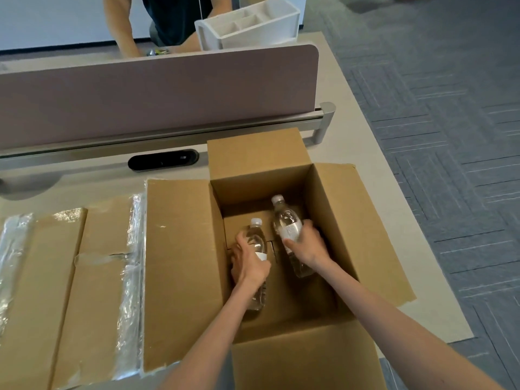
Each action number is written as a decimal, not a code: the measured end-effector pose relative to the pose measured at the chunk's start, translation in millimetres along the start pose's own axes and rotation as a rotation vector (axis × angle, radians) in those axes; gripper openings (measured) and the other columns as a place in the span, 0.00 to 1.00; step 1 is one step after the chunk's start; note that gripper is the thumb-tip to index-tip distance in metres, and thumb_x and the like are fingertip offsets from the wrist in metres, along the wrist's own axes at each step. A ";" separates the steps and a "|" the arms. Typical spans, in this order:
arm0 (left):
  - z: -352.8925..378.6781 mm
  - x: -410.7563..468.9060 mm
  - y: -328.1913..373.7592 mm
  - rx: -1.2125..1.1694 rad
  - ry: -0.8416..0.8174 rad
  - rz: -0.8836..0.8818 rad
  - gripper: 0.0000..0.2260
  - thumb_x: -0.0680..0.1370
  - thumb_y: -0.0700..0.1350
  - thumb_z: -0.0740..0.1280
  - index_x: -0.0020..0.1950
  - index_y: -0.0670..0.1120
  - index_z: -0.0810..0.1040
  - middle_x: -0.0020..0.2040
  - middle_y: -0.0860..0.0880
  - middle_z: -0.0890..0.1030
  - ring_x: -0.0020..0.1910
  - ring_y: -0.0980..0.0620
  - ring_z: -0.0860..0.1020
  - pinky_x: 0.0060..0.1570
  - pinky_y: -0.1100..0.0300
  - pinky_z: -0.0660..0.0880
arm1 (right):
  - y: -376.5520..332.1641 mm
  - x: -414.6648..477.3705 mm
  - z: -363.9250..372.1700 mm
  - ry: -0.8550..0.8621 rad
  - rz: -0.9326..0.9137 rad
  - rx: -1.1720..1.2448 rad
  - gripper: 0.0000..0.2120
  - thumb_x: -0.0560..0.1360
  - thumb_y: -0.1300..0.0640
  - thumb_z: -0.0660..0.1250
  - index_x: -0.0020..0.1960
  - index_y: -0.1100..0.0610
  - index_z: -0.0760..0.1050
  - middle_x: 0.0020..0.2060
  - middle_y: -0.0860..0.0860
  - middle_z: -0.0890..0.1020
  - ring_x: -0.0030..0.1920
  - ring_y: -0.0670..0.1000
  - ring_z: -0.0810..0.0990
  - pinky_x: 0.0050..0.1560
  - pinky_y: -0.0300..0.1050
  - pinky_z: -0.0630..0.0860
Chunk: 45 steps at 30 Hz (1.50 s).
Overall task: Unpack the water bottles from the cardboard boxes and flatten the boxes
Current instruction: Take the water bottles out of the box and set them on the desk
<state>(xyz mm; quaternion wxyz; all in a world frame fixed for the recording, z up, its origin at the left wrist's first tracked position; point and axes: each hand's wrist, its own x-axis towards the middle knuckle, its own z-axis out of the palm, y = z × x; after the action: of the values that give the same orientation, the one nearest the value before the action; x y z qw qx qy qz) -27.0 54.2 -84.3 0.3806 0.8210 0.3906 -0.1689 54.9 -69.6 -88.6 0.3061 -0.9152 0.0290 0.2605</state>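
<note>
The left hand (249,263) has its fingers curled round the middle of a clear water bottle (255,240), and the right hand (308,246) grips a second water bottle (284,218) round its white label. Both bottles are inside the open cardboard box (333,220), side by side and apart, with their white caps pointing toward the box's far wall. Whether they rest on the box bottom cannot be told. The box stands by the table's (399,277) right edge with all four flaps folded outward; its far flap stands up in front of the divider panel (157,91) along the table's back edge. Its left flap lies over flattened cardboard (64,277) striped with clear tape, which spreads toward the table's left side. A black cable slot (163,160) sits in the tabletop just before the divider. Beyond the divider are a white organizer (247,23) and another person's arms (123,32).
</note>
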 end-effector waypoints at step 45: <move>-119.7 13.3 176.7 -0.842 0.359 0.330 0.36 0.59 0.59 0.79 0.63 0.50 0.71 0.55 0.53 0.81 0.54 0.54 0.81 0.57 0.48 0.79 | -86.2 57.4 -195.6 0.407 -0.424 0.788 0.32 0.61 0.45 0.79 0.59 0.48 0.68 0.52 0.42 0.78 0.54 0.46 0.79 0.59 0.56 0.77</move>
<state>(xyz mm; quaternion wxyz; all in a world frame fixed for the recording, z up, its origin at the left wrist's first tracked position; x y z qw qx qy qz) 115.2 80.0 73.4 0.6281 0.6627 0.3490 0.2109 212.6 -106.2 62.4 0.6636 -0.7478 -0.0022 -0.0223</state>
